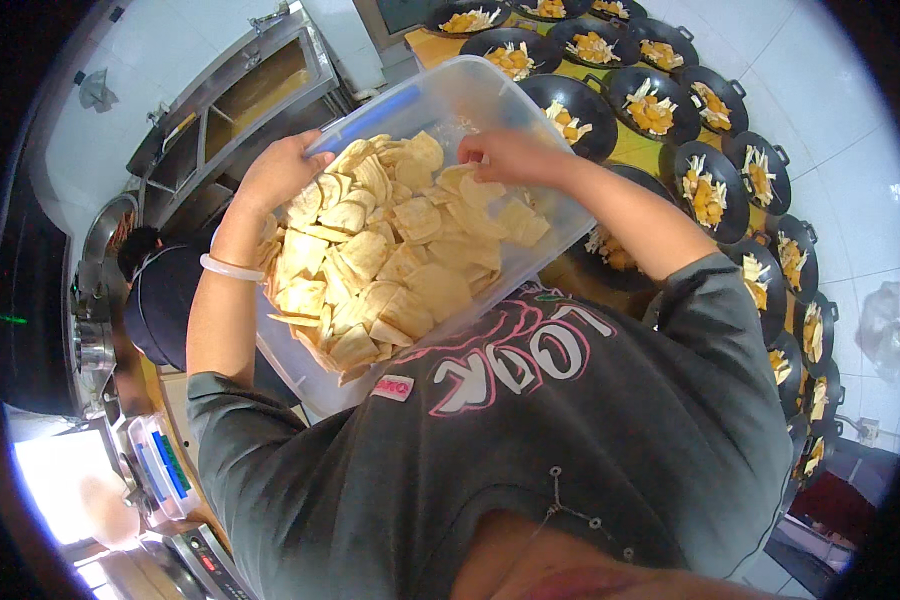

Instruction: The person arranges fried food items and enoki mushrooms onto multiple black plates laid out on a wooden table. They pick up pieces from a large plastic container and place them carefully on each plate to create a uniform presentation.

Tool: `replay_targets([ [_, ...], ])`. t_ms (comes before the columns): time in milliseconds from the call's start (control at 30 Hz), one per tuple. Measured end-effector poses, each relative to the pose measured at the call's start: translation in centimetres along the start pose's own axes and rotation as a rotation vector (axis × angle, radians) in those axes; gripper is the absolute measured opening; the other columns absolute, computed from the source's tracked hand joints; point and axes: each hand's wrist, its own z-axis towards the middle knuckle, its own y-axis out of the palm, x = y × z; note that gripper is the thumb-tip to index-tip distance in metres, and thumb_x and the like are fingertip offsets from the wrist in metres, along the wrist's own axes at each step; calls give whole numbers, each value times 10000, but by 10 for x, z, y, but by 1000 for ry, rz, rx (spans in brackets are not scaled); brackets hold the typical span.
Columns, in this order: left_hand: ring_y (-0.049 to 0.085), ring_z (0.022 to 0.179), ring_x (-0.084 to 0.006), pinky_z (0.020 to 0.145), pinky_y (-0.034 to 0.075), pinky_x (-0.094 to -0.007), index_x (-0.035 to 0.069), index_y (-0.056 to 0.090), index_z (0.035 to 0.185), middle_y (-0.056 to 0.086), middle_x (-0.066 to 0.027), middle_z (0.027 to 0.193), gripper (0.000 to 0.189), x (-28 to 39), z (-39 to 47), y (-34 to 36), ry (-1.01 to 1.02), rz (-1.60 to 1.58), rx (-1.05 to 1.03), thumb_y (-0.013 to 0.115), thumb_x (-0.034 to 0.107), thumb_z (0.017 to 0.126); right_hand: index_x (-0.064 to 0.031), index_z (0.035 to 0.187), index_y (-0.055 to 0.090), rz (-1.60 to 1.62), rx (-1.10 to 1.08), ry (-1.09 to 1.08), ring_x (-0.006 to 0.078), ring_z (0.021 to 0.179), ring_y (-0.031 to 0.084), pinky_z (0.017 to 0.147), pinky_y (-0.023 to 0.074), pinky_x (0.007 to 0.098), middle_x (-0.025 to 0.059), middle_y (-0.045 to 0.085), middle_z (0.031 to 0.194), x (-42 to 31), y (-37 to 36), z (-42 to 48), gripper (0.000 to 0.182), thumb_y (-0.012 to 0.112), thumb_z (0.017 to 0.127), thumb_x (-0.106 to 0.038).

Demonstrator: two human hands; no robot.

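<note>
A large clear plastic storage box (487, 79) is held tilted against my chest. Inside lies a heap of pale yellow flat slices (390, 240), thin and partly curled, like chips or dried bean-curd sheets. My left hand (289, 169) grips the box's far left rim, thumb over the edge by a blue strip. My right hand (510, 159) reaches into the box from the right, fingers curled at the slices near its far end. Blur hides whether a slice is between those fingers.
Many black two-handled woks (652, 105) holding orange chunks and pale strips crowd a yellow table (630, 150) ahead and right. A metal sink unit (251, 97) stands far left. Close on the left is another person in a dark cap (157, 300). A lidded plastic box (161, 465) sits lower left.
</note>
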Motion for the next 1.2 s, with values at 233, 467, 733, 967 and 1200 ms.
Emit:
replay_targets([
  [233, 598, 910, -352, 790, 450, -390, 70, 583, 1091, 632, -202, 953, 310, 20, 32, 0, 237, 115, 74, 564, 273, 857, -81, 1071, 577, -350, -56, 239, 331, 928, 583, 769, 464, 405, 133, 628, 980, 14, 11, -19, 382, 671, 714, -177],
  [467, 591, 946, -354, 811, 448, -392, 59, 580, 1109, 627, -209, 990, 334, 32, 81, -7, 260, 169, -34, 555, 285, 865, -110, 1023, 621, -338, 62, -232, 294, 1012, 562, 815, 461, 398, 80, 625, 1030, 43, -6, -20, 352, 688, 678, -132],
  [733, 591, 976, -361, 824, 453, -405, 49, 567, 1144, 617, -228, 1033, 383, 21, 128, -10, 455, 214, -17, 590, 282, 841, -139, 1062, 607, -389, 0, 12, 301, 1004, 555, 816, 459, 411, 92, 601, 1047, 20, 6, -24, 371, 687, 703, -187],
  [967, 595, 916, -375, 770, 459, -418, 48, 568, 1119, 620, -234, 965, 362, 6, 138, -9, 488, 191, 35, 581, 280, 842, -84, 1058, 584, 28, 772, 119, 223, 901, 623, 801, 494, 326, 86, 645, 983, 1, -82, -146, 383, 719, 736, -240],
  [1200, 613, 808, -350, 702, 471, -416, 72, 575, 1065, 631, -194, 898, 303, 8, 138, -5, 519, 176, 41, 557, 298, 863, 9, 1166, 545, -472, 820, 1146, 242, 993, 615, 842, 476, 377, 164, 631, 1076, 62, -141, -259, 612, 688, 768, -434],
])
